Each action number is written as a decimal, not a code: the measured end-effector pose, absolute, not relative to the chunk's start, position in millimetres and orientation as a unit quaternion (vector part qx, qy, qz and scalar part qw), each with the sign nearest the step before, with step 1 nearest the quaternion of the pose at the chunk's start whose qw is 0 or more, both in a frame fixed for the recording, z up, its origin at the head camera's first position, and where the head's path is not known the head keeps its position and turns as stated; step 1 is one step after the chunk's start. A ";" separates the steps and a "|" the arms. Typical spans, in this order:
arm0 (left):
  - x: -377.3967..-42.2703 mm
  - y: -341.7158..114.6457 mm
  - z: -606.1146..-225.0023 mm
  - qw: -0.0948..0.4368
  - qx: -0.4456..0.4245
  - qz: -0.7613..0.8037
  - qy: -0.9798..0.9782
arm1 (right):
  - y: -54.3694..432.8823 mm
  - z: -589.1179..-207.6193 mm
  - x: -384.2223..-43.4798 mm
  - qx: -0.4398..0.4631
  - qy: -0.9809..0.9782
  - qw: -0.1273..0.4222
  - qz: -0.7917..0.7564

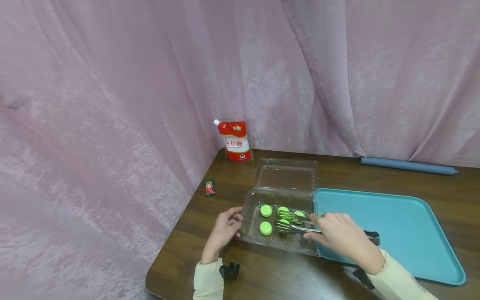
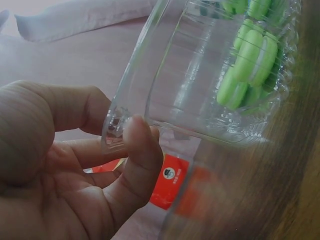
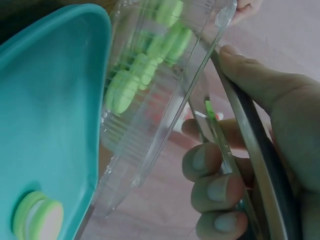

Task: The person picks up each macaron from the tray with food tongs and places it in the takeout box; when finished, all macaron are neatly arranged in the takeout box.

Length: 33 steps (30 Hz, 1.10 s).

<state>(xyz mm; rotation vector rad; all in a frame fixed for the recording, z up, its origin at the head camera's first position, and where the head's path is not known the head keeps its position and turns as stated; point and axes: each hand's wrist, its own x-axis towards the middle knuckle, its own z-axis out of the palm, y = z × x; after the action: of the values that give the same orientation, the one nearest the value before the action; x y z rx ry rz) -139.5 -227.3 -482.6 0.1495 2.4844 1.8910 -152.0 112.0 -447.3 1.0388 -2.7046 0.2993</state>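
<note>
A clear plastic clamshell box (image 1: 277, 245) lies open on the table, with several green macarons (image 1: 266, 228) inside. At the box's left edge, my left hand (image 1: 222, 231) pinches the rim between thumb and fingers; the left wrist view shows fingers (image 2: 137, 170) around it. Metal tongs (image 1: 300, 228) with fork-like ends are held in my right hand (image 1: 343, 234). Their tips hover among the macarons on the right side; whether they touch one I cannot tell. One cream-filled macaron (image 3: 37, 217) sits on the blue tray (image 3: 55, 115), hidden in the head view.
The blue tray (image 1: 397, 225) stands against the box's right side. Behind the box is its transparent lid (image 1: 286, 174). A red-and-white sugar pouch (image 1: 235, 141) stands at the back left, near a small green-and-red packet (image 1: 209, 187). A blue rolled item (image 1: 408, 166) lies along the curtain.
</note>
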 end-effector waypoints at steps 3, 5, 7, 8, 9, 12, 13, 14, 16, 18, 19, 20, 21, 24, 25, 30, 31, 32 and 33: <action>-139.7 -227.5 -483.3 0.009 0.047 0.609 0.791 | 107.7 -446.3 -154.0 0.361 -0.922 0.100 0.096; -140.1 -226.8 -482.9 0.008 0.046 0.611 0.790 | 105.4 -446.2 -155.1 0.364 -0.921 0.099 0.092; -140.6 -226.4 -482.9 0.008 0.046 0.611 0.790 | 103.4 -446.7 -155.9 0.367 -0.921 0.099 0.088; -140.9 -226.3 -483.1 0.007 0.045 0.611 0.791 | 102.5 -447.1 -156.2 0.368 -0.920 0.099 0.085; -141.1 -226.3 -483.6 0.008 0.043 0.610 0.791 | 101.7 -447.5 -156.5 0.369 -0.921 0.098 0.084; -141.9 -226.5 -484.7 0.008 0.038 0.606 0.794 | 99.6 -448.4 -157.2 0.371 -0.920 0.096 0.083; -142.2 -226.7 -484.8 0.008 0.037 0.605 0.795 | 99.0 -448.2 -157.4 0.371 -0.920 0.096 0.082; -142.5 -226.8 -485.1 0.008 0.036 0.604 0.796 | 98.5 -448.1 -157.4 0.371 -0.920 0.096 0.082; -142.9 -227.1 -485.1 0.006 0.037 0.603 0.797 | 98.1 -447.6 -157.3 0.371 -0.920 0.095 0.083; -142.8 -227.5 -484.8 0.005 0.039 0.603 0.797 | 98.1 -446.9 -157.1 0.370 -0.921 0.090 0.087; -143.0 -227.4 -484.6 0.005 0.040 0.603 0.797 | 98.9 -446.3 -156.6 0.368 -0.921 0.087 0.091; -143.0 -227.1 -484.2 0.005 0.041 0.603 0.797 | 99.7 -446.0 -156.2 0.365 -0.922 0.085 0.095; -142.7 -227.0 -483.7 0.005 0.041 0.604 0.796 | 100.7 -445.1 -155.8 0.361 -0.924 0.081 0.099; -141.8 -226.4 -481.1 0.003 0.040 0.605 0.795 | 104.4 -443.1 -154.4 0.350 -0.927 0.074 0.113; -141.3 -226.1 -480.2 0.003 0.039 0.606 0.794 | 105.9 -442.6 -153.6 0.345 -0.929 0.072 0.117; -139.2 -225.8 -479.3 0.004 0.046 0.604 0.796 | 115.6 -442.5 -146.0 0.321 -0.935 0.057 0.137; -139.0 -226.1 -479.8 0.005 0.046 0.603 0.797 | 117.6 -442.6 -143.9 0.317 -0.936 0.056 0.140; -139.1 -226.5 -480.9 0.005 0.046 0.600 0.799 | 119.5 -442.9 -142.0 0.314 -0.937 0.055 0.146; -139.4 -226.7 -481.1 0.005 0.043 0.599 0.799 | 121.3 -443.5 -140.3 0.310 -0.937 0.054 0.152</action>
<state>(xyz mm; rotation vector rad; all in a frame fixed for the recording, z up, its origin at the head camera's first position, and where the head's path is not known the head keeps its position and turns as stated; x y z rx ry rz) -139.4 -226.7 -481.1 0.1362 2.5023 1.8769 -140.3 121.3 -443.5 0.9424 -2.8465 0.4625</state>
